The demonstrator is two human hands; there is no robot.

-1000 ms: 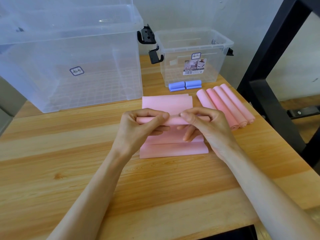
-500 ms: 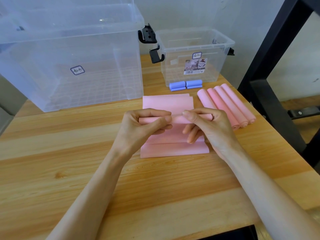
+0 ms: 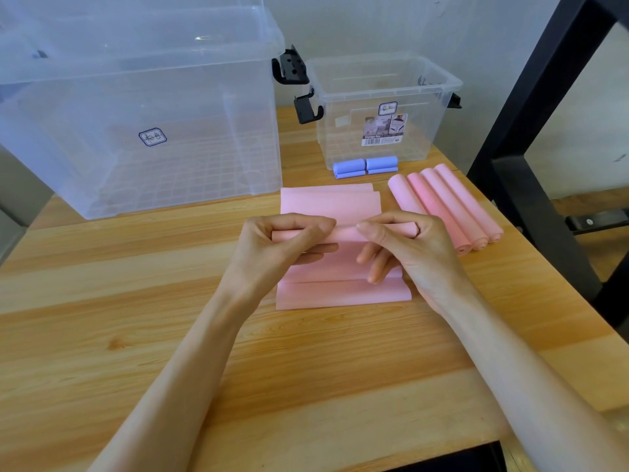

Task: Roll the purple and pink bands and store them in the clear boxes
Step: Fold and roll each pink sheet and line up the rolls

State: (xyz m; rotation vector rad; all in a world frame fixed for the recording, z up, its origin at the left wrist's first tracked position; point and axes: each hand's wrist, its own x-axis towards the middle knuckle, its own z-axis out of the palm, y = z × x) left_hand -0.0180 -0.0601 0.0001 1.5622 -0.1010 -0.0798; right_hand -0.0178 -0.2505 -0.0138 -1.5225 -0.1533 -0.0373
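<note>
A pink band (image 3: pixel 340 291) lies folded on the wooden table (image 3: pixel 136 335), its upper part wound into a thin roll (image 3: pixel 347 234). My left hand (image 3: pixel 282 247) pinches the roll's left end and my right hand (image 3: pixel 405 247) pinches its right end, thumbs on top. Several finished pink rolls (image 3: pixel 446 206) lie side by side to the right. Two purple rolls (image 3: pixel 366 166) sit in front of the small clear box (image 3: pixel 384 107). The large clear box (image 3: pixel 136 107) stands at the back left.
A black metal frame (image 3: pixel 531 131) rises at the table's right edge. Black latches (image 3: pixel 292 68) stick out between the two boxes. The table's front edge (image 3: pixel 340 458) is near my forearms.
Both hands have turned the pink roll a little further; the roll sits slightly thicker and the hands barely shifted.
</note>
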